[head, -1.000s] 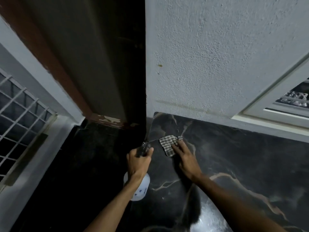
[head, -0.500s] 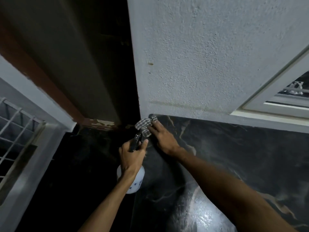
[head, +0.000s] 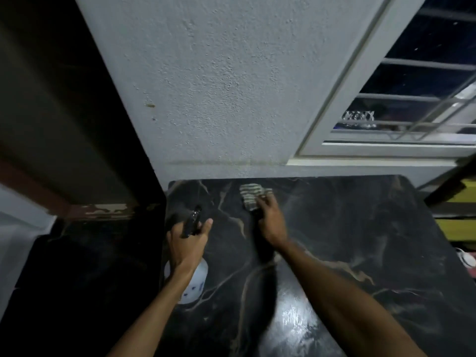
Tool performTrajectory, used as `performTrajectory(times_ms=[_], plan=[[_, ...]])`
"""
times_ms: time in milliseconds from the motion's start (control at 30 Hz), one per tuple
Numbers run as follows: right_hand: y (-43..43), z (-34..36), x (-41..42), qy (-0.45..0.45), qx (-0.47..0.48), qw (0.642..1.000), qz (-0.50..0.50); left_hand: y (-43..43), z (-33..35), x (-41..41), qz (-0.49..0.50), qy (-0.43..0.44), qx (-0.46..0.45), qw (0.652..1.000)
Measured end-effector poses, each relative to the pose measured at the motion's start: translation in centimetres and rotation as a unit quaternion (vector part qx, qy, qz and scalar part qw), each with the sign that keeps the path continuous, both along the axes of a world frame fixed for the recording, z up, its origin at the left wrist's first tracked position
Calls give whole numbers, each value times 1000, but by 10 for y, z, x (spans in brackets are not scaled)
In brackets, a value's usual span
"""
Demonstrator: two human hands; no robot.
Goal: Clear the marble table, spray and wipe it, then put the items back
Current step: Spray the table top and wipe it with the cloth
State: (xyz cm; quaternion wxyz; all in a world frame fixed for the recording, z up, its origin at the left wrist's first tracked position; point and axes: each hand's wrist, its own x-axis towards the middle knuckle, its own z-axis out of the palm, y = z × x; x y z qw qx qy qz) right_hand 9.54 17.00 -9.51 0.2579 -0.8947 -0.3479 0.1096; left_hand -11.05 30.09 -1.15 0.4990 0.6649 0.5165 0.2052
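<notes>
**Mid-wipe: cloth at the back edge, R hand on it**

Right now the checked cloth [head: 251,196] sits on the marble table [head: 360,240] close to its far edge, just short of the wall [head: 231,86], roughly mid-left of the top. It's bunched, w/ its longer side running away from the person toward the wall. The right hand [head: 270,222] is on its near end, fingers flat & spread, pressing down on it rather than curled round it. So the cloth lies straight ahead of that hand, beyond the fingertips.

The left hand [head: 188,240] is closed round the neck of a white spray bottle [head: 193,282], held off the table's left front corner, black nozzle [head: 192,222] pointing fwd over the top. It's well left of the cloth; R hand is the nearer one by far & already touching.

Judgement: wiping stage, items cleared (none seen on the top). Most of the slab lies right of the cloth, toward the window [head: 412,99], so the next stroke prob. needs to run rightward along the back edge or pull back toward the person. Wet sheen shows near the front centre. Frame is blurry, so exact finger contact is unclear.
</notes>
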Motion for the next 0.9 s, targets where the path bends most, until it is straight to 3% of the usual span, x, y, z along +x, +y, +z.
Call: performTrajectory(times_ms=[67,100,200,233,267,333,400,633,800,900], plan=[[-29,2,24,24,0,989,-146,-17,3,11,-12,-2,-2,1000],[-36,3,21,37,-6,992,-123,-24,3,18,-24,1,1,1000],[-61,5,-5,18,-47,989,137,-50,11,41,-56,4,1,998],[-73,2,-3,3,-46,984,174,-58,12,48,-59,3,2,998],[-84,2,10,-17,-42,986,158,-66,13,56,-60,4,2,998],[-108,0,49,-16,-20,1000,-7,-81,13,72,-64,4,10,998],[-136,0,92,22,-9,986,-165,-98,14,90,-61,-4,11,998],[-276,-2,213,27,-30,963,-266,-183,2,186,-78,38,-7,996],[-276,-19,265,8,0,983,-182,-245,-3,243,-82,70,11,994],[-229,-28,253,-25,21,999,-21,-259,-9,255,-67,78,25,994]])
